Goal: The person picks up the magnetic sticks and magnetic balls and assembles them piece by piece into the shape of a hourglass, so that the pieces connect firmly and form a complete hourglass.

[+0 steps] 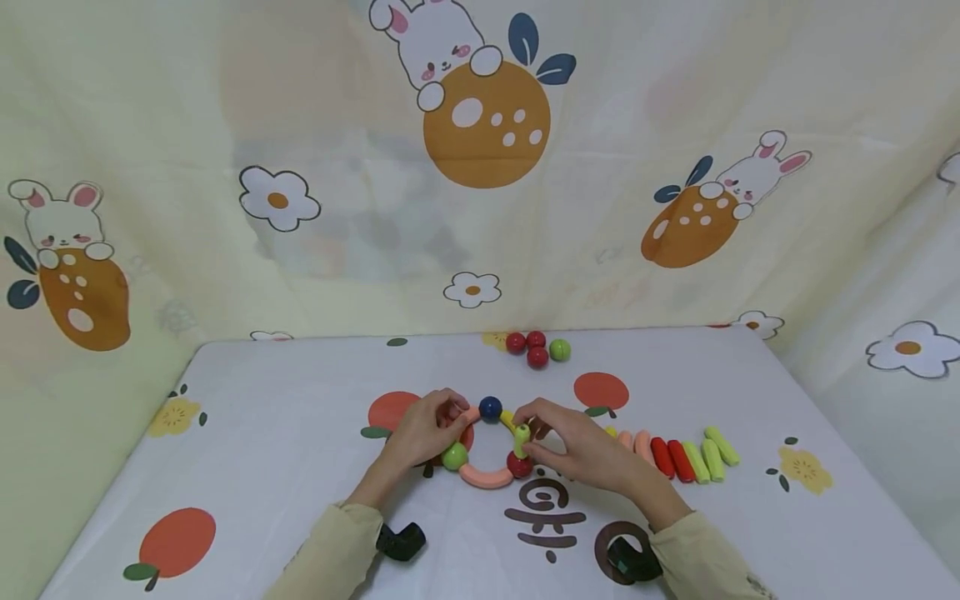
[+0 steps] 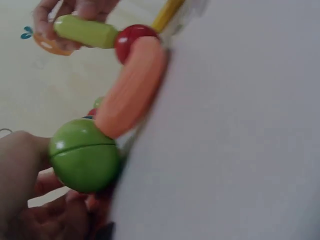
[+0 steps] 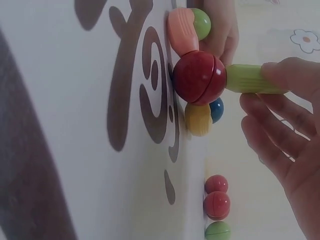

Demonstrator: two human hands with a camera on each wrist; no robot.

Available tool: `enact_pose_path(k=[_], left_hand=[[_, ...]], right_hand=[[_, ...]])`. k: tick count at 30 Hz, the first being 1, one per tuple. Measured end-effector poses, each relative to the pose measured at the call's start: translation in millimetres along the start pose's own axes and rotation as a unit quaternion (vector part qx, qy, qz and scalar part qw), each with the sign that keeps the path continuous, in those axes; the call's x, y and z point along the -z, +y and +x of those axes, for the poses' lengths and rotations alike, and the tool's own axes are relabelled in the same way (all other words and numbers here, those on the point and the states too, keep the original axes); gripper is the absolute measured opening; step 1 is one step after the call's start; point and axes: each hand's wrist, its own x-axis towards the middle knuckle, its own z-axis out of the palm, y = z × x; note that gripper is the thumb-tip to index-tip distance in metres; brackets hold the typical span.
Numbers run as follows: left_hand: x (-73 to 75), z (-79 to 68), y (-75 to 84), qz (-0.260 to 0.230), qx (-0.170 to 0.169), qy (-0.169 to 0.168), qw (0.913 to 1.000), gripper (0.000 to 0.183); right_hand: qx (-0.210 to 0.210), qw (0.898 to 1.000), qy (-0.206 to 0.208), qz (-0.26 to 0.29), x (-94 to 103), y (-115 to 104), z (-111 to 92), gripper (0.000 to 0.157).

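At the left of the ring (image 1: 486, 477), the left hand (image 1: 422, 429) is held narrow, with the ring's upper pink rod (image 1: 471, 414) pinched in its fingertips. At the ring's left corner the green ball (image 1: 454, 456) is set, and from it the lower pink rod (image 2: 131, 90) is run along the near side. The blue ball (image 1: 491, 407) is placed at the ring's far corner, with the yellow rod (image 1: 507, 418) led from it toward the red ball (image 1: 519, 465) at the right corner. Three balls and three rods are thus laid as a loop, though whether every joint is seated cannot be told, some being covered by the hands.

Above the red ball the green rod (image 1: 522, 442) is held upright, its lower end touching, pinched by the right hand (image 1: 573, 437). This upward part seems only begun. Beyond the ring, three loose red balls (image 1: 537, 357) and a loose green ball (image 1: 560, 350) are left unused; to its right, so is a row of rods (image 1: 681, 461). No container is seen.
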Motion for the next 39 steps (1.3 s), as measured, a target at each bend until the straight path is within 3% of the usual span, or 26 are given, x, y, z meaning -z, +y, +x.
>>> enact_pose_path(k=[9, 13, 23, 30, 33, 39], left_hand=[[1.1, 12.0, 8.5, 0.097, -0.017, -0.049, 0.994, 0.027], [1.7, 14.2, 9.0, 0.105, -0.015, -0.063, 0.9924, 0.025], [10.1, -0.1, 10.2, 0.084, -0.015, -0.06, 0.9945, 0.026], [9.7, -4.5, 20.1, 0.165, -0.015, -0.063, 0.9842, 0.05], [7.8, 0.4, 24.2, 0.184, -0.039, -0.07, 0.9797, 0.058], [3.6, 13.9, 26.9, 0.177, -0.127, -0.121, 0.9684, 0.046]], right_hand=[[-0.049, 0.999, -0.004, 0.019, 9.1, -1, -4, 0.036], [-0.071, 0.997, 0.004, 0.0, 16.0, 0, -6, 0.035], [-0.119, 0.991, 0.038, -0.046, 49.9, 18, -17, 0.028], [-0.167, 0.984, 0.022, -0.052, 80.0, 37, -39, 0.024], [-0.194, 0.979, 0.017, -0.059, 93.1, 49, -52, 0.022], [-0.281, 0.958, 0.0, -0.055, 120.4, 65, -76, 0.025]])
